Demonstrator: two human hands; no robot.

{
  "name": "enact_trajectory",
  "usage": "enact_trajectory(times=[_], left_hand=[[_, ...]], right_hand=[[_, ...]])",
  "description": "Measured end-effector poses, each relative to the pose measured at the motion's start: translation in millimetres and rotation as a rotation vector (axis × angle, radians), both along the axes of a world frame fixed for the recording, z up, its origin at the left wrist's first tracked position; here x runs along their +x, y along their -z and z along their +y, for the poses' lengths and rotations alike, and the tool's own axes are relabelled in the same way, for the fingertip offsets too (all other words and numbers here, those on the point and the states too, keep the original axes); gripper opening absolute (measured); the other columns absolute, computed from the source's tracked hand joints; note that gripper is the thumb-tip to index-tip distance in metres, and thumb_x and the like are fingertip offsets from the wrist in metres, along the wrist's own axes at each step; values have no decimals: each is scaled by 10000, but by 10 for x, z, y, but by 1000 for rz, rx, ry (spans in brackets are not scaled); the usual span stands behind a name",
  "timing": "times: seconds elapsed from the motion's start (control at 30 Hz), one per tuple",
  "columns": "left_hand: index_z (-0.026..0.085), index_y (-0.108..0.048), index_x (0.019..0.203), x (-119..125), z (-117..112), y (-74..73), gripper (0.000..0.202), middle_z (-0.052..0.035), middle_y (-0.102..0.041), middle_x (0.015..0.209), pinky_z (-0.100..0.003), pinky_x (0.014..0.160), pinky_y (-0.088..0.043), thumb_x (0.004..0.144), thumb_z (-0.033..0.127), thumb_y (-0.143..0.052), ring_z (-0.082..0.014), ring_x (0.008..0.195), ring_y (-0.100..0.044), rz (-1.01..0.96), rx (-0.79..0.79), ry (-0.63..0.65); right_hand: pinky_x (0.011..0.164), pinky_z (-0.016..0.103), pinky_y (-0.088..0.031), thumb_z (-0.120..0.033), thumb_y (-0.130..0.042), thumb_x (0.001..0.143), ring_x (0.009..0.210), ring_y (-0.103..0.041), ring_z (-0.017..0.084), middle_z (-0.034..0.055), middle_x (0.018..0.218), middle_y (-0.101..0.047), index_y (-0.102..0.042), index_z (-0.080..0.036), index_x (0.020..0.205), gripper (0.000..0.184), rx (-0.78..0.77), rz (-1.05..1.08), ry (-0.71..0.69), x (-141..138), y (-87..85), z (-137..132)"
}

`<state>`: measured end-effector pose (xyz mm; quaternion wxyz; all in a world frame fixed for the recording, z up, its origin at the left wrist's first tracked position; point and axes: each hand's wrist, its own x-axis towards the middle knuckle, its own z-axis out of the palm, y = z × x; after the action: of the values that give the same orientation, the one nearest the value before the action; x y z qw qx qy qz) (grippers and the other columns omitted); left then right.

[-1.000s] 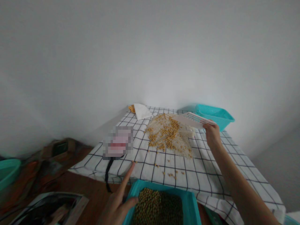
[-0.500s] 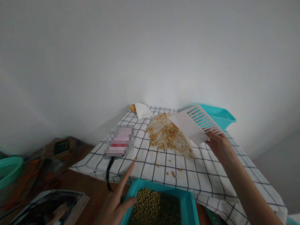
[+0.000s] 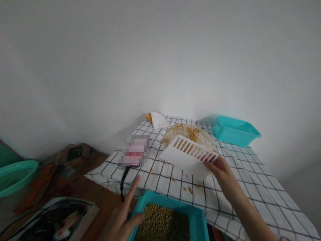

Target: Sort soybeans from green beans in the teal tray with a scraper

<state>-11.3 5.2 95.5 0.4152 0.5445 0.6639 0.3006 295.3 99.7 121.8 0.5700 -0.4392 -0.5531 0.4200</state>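
My right hand [image 3: 222, 169] grips the right edge of a white slotted plastic board [image 3: 184, 159], tilted over the front of the soybeans [image 3: 193, 134] heaped on the table. The board hides part of the heap. At the bottom, my left hand [image 3: 122, 214] grips the left side of a turquoise tub [image 3: 173, 200], its thumb over the rim and its index finger stretched out. Its other fingers are mostly hidden. In the tub are yellowish beans [image 3: 157, 217] beside dark ones [image 3: 181, 227].
A checked cloth [image 3: 238, 174] covers the table. A second turquoise tub [image 3: 233, 134] stands at the back right. A blurred pinkish item [image 3: 135, 152] with a black strap lies left, a white cloth [image 3: 157, 120] behind. A green basin [image 3: 17, 175] sits far left.
My right hand has swung the slotted board left and toward me, uncovering the back tub and covering the near part of the bean heap. The view has turned slightly left.
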Motion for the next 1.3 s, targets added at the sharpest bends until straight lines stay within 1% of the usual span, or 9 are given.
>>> enact_trajectory(times=[0.1, 0.17, 0.37, 0.47, 0.67, 0.83, 0.97, 1.17, 1.3], left_hand=[[205, -150, 1629, -1, 2, 35, 859, 84, -534, 568, -245, 667, -466, 837, 314, -461, -190, 606, -599, 45, 3, 9], [200, -152, 1629, -16, 5, 51, 856, 102, -437, 520, -245, 637, -439, 838, 308, -462, -180, 549, -535, 42, -4, 18], [227, -179, 1626, -52, 13, 63, 844, 82, -532, 614, -241, 738, -442, 828, 282, -451, -175, 652, -575, 16, 2, 20], [234, -197, 1622, -74, 24, 81, 832, 93, -490, 577, -238, 710, -437, 831, 274, -450, -173, 612, -543, -5, 19, 20], [266, -274, 1604, -132, 65, 99, 839, 78, -588, 628, -238, 624, -412, 796, 298, -497, -170, 592, -495, -32, 3, 9], [261, -278, 1603, -114, 56, 74, 827, 100, -465, 530, -236, 601, -397, 804, 304, -489, -162, 539, -427, -19, -14, 4], [259, -293, 1598, -105, 49, 93, 811, 102, -424, 526, -237, 602, -399, 811, 303, -485, -157, 530, -422, 3, 12, -4], [251, -214, 1618, -97, 45, 152, 835, 106, -399, 539, -232, 583, -399, 821, 290, -462, -154, 524, -438, -10, -2, 17], [229, -160, 1628, -14, 12, 119, 857, 75, -554, 602, -253, 685, -449, 825, 310, -448, -179, 597, -555, 47, 14, 32]], right_hand=[[766, 390, -494, -385, -719, 782, 793, -613, 250, 36, 832, -664, -644, -287, 867, 150, 47, -60, -36, -165, 53, 82], [734, 378, -470, -363, -691, 807, 782, -584, 248, 33, 826, -639, -624, -289, 882, 125, 70, -113, -49, -227, 76, 132], [674, 340, -406, -297, -634, 838, 733, -527, 218, 9, 776, -573, -588, -278, 857, 53, 146, -265, -94, -340, 36, 192], [651, 330, -387, -306, -638, 835, 703, -506, 204, 0, 753, -555, -581, -271, 852, 69, 140, -307, -119, -378, 10, 191], [647, 303, -391, -285, -634, 851, 700, -495, 179, -12, 735, -530, -546, -250, 804, 106, 148, -245, -221, -349, 11, 140], [679, 299, -417, -286, -691, 831, 713, -528, 178, -9, 735, -577, -534, -246, 787, 169, 110, -91, -292, -276, 27, 44], [656, 272, -415, -351, -729, 828, 688, -514, 158, -18, 717, -575, -569, -239, 775, 203, 108, 29, -138, -97, 19, -15], [726, 311, -477, -376, -783, 772, 806, -611, 214, 33, 851, -674, -686, -217, 844, 200, 19, 103, 292, 432, 139, -321], [834, 361, -497, -390, -761, 784, 932, -648, 269, 53, 973, -717, -711, -226, 963, 247, 0, 63, 493, 761, 262, -678]])
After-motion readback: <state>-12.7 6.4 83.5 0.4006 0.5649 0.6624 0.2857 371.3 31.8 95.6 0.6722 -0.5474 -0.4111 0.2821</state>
